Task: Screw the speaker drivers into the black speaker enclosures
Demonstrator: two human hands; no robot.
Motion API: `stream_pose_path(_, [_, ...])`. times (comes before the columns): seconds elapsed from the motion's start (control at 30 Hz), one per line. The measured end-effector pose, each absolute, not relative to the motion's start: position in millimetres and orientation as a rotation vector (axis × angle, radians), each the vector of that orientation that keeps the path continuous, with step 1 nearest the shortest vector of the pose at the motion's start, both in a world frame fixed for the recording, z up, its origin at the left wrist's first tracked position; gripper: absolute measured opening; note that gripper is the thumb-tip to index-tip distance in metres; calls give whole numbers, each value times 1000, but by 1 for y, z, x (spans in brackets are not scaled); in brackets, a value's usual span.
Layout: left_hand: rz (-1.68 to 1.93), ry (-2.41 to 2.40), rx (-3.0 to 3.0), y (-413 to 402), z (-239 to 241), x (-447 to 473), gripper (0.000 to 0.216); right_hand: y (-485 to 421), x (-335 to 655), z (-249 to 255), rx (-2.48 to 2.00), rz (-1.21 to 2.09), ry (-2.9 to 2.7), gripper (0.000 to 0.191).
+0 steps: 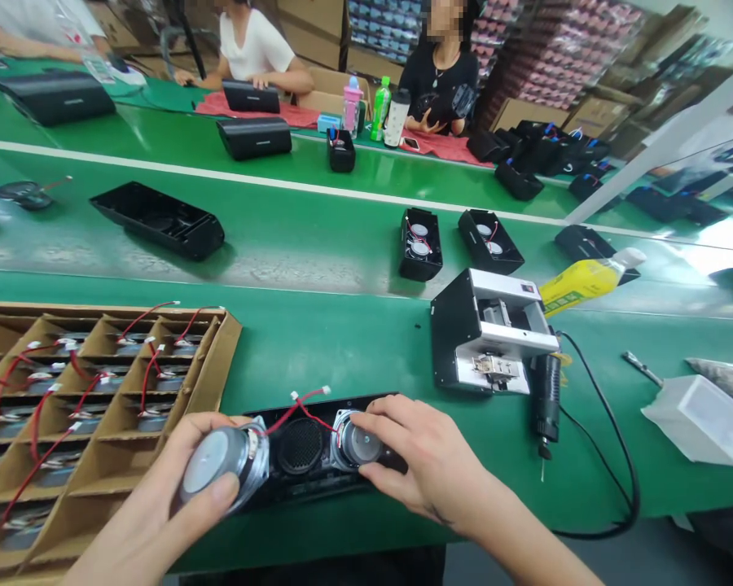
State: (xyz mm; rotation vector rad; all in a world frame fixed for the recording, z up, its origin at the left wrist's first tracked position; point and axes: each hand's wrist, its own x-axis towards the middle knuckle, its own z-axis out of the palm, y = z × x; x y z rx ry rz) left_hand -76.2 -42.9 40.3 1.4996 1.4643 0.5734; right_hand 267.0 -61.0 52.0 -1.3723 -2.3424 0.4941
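A long black speaker housing (287,488) lies on the green bench in front of me, with a round mesh opening (300,446) at its middle. My left hand (189,488) grips a round speaker driver (211,464), tilted at the housing's left end. At the right end, the fingers of my right hand (419,452) close round a second speaker driver (364,446), which sits on the housing. Red wires (287,415) with white plugs run from both drivers and cross above the mesh. The housing's left end is hidden behind the driver and hand.
A divided cardboard box (226,366) with several drivers stands at the left. Right of centre are a screw feeder (494,334), an electric screwdriver (546,399) with a cable, and a yellow bottle (586,281). Black housings (159,220) lie farther back; people sit across the bench.
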Motion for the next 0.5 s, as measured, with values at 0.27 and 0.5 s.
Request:
stream_pose_path(0.27, [557,1268,2165,-41,41,-40,37,-70,274,50,-1382,498,-2164,46])
stream_pose_path(0.5, [829,1347,1761,-47,47,-53,38,-78,283,59,-1390,549,-1915,46])
